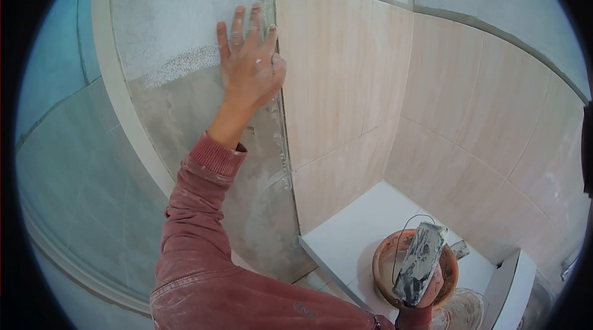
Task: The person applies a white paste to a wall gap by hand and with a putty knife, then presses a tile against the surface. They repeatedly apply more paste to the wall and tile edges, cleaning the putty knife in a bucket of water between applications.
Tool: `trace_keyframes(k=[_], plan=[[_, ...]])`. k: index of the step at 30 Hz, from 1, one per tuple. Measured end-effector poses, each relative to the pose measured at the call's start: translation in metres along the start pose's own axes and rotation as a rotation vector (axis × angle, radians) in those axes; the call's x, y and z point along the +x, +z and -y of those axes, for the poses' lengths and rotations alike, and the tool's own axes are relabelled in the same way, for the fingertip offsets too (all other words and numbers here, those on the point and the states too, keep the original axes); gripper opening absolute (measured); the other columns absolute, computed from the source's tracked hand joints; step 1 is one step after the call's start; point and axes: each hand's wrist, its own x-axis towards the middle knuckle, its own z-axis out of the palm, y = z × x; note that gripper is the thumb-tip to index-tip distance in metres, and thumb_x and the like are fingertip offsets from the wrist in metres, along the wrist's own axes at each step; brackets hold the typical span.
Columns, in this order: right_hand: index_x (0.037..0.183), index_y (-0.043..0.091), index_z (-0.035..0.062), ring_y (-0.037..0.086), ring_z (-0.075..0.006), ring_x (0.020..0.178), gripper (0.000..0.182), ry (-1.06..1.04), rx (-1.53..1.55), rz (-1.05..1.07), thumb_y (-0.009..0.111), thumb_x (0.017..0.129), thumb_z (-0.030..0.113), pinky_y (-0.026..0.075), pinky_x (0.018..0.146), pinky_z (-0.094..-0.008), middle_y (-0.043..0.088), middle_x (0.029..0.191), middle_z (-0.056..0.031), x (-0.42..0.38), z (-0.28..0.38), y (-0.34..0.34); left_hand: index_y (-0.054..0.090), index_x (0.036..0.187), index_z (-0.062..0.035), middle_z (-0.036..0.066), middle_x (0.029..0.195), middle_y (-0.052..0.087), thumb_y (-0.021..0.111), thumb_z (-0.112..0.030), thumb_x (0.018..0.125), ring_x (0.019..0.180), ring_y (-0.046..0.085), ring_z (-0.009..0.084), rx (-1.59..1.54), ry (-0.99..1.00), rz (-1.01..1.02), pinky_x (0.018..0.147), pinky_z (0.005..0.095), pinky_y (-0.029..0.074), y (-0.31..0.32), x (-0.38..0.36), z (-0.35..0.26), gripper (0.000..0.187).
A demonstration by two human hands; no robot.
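Observation:
My left hand (250, 61) reaches up to the wall with its fingers stretched and spread. Its index finger and thumb lie along the left edge of the beige wall tiles (336, 71), and the other fingers rest over the bare plaster. At the lower right, my right hand (433, 287) is wrapped round a rectangular float (421, 262), whose face is smeared with grey paste. The float is tilted over an orange-brown bucket (378, 268) with a thin wire handle. Its grip is hidden behind the blade.
The bucket stands on a white ledge (346, 225) in the corner. Beside it are a small mortar-stained tool (460, 250), a dirty round container (463, 308) and an upright white panel (509, 287). A pale frame (133, 120) and a glassy bluish surface (74, 175) lie to the left.

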Motion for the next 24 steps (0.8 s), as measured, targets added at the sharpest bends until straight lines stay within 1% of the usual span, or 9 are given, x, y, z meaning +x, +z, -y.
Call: trace_keyframes(k=[2,5,8,12,14,19,21,23,24], plan=[[0.120,0.046,-0.0093,0.061,-0.0184,0.086,0.045,0.015,0.018,0.024,0.038,0.097,0.028,0.050,0.075,-0.0293,0.060,0.104,-0.0147,-0.001,0.005,0.004,0.048,0.129,-0.0074,0.016,0.141,0.035,0.049,-0.024,0.074,0.136,0.019,0.0332,-0.056,-0.013,-0.048,0.111,0.0524,0.007,0.000,0.001,0.006,0.058],[0.121,0.046,-0.0092,0.061,-0.0191,0.087,0.045,-0.015,-0.042,0.048,0.038,0.097,0.028,0.050,0.075,-0.0298,0.060,0.104,-0.0150,0.000,0.010,0.008,0.045,0.133,-0.0109,0.012,0.144,0.032,0.052,-0.024,0.073,0.136,0.020,0.0325,0.017,-0.048,-0.124,0.110,0.0519,0.004,0.005,0.030,0.018,0.062],[0.122,0.045,-0.0065,0.060,-0.0177,0.092,0.051,-0.015,-0.116,0.078,0.036,0.095,0.035,0.049,0.079,-0.0301,0.059,0.106,-0.0124,0.000,0.007,0.004,0.045,0.133,-0.0095,0.011,0.145,0.031,0.052,-0.025,0.073,0.136,0.019,0.0320,0.067,0.041,-0.137,0.110,0.0525,0.004,0.008,0.039,0.012,0.062],[0.121,0.046,-0.0063,0.060,-0.0175,0.091,0.050,0.016,-0.041,0.066,0.033,0.095,0.034,0.049,0.078,-0.0304,0.059,0.106,-0.0119,-0.001,0.008,0.005,0.043,0.133,-0.0072,0.011,0.146,0.030,0.052,-0.024,0.073,0.137,0.018,0.0321,0.035,0.010,0.006,0.110,0.0527,0.004,0.005,0.015,-0.007,0.063],[0.121,0.046,-0.0091,0.061,-0.0193,0.088,0.046,0.034,0.051,0.037,0.038,0.097,0.030,0.050,0.076,-0.0304,0.060,0.104,-0.0153,0.000,0.007,0.005,0.043,0.133,-0.0054,0.012,0.146,0.030,0.051,-0.023,0.073,0.137,0.017,0.0322,0.017,0.013,0.053,0.110,0.0529,0.004,0.004,-0.009,-0.014,0.063],[0.120,0.046,-0.0091,0.061,-0.0194,0.087,0.047,0.034,-0.003,0.068,0.038,0.097,0.031,0.050,0.076,-0.0301,0.060,0.104,-0.0153,0.000,0.009,0.005,0.044,0.131,-0.0016,0.015,0.145,0.029,0.051,-0.019,0.070,0.136,0.020,0.0347,-0.118,0.031,0.248,0.110,0.0526,0.003,-0.007,-0.082,-0.035,0.064],[0.120,0.046,-0.0092,0.061,-0.0194,0.087,0.047,0.026,-0.016,0.068,0.038,0.097,0.031,0.050,0.075,-0.0300,0.060,0.104,-0.0152,0.001,0.011,0.005,0.045,0.130,-0.0019,0.015,0.145,0.031,0.051,-0.017,0.069,0.136,0.021,0.0352,-0.207,0.022,0.272,0.110,0.0525,0.003,-0.023,-0.105,-0.042,0.064],[0.120,0.047,-0.0066,0.061,-0.0182,0.090,0.050,0.060,-0.034,0.073,0.035,0.095,0.035,0.050,0.077,-0.0304,0.060,0.105,-0.0131,0.002,0.011,0.007,0.045,0.130,-0.0022,0.016,0.144,0.032,0.051,-0.016,0.068,0.135,0.022,0.0357,-0.297,0.012,0.278,0.110,0.0525,0.003,-0.025,-0.101,-0.037,0.063],[0.120,0.047,-0.0066,0.061,-0.0182,0.090,0.050,0.055,-0.035,0.080,0.035,0.095,0.035,0.050,0.077,-0.0304,0.060,0.105,-0.0131,0.002,0.011,0.006,0.048,0.128,-0.0030,0.015,0.143,0.034,0.051,-0.018,0.067,0.135,0.023,0.0339,-0.264,-0.008,0.140,0.110,0.0523,0.004,-0.029,-0.085,-0.030,0.063]])
